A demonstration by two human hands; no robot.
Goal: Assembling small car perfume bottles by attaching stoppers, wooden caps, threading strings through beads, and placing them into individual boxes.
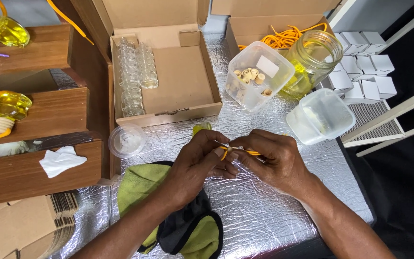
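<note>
Fingers of both hands pinch an orange cord w/ a small pale bead on it, over the foil-covered table; left hand and right hand touch. Step looks like threading; next needs a steady pull through.

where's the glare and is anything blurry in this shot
Head view: glare spreads over the crinkled foil table cover; the left hand, right hand and orange cord look sharp; straight edges bow slightly towards the frame corners.
</note>
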